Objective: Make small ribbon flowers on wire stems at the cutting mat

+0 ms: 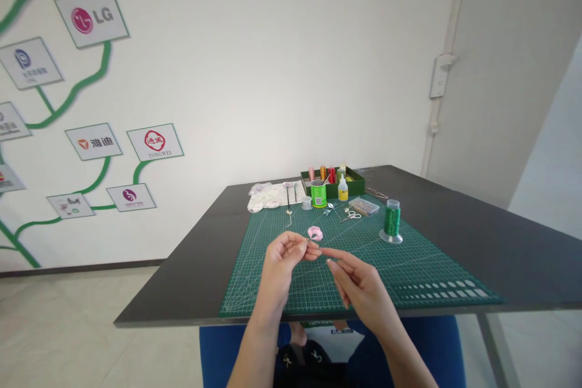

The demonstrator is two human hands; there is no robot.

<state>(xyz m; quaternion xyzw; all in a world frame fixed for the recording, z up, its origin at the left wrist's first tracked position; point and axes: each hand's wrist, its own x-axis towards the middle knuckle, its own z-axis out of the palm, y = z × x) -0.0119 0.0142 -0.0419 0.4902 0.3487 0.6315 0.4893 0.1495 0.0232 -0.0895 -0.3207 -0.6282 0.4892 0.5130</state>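
My left hand (290, 251) is over the cutting mat, thumb and fingertips pinched together on something too small to make out. Just beyond those fingertips shows a pink petal-like ring (315, 233); whether it is held or lies on the mat I cannot tell. My right hand (357, 282) reaches in from the right. Its index finger stretches out to the left fingertips, and the thumb stands apart below it. No object shows between the right finger and thumb. Under both hands lies the green gridded cutting mat (254, 267).
A spool of green thread (391, 221) stands on the mat's right. Farther back are white-handled scissors (352, 214), a clear case (364, 206), a glue bottle (342, 189), a green can (319, 195) and a green box (357, 185) of thread spools. White padding (268, 197) lies back left on the black table (191, 260).
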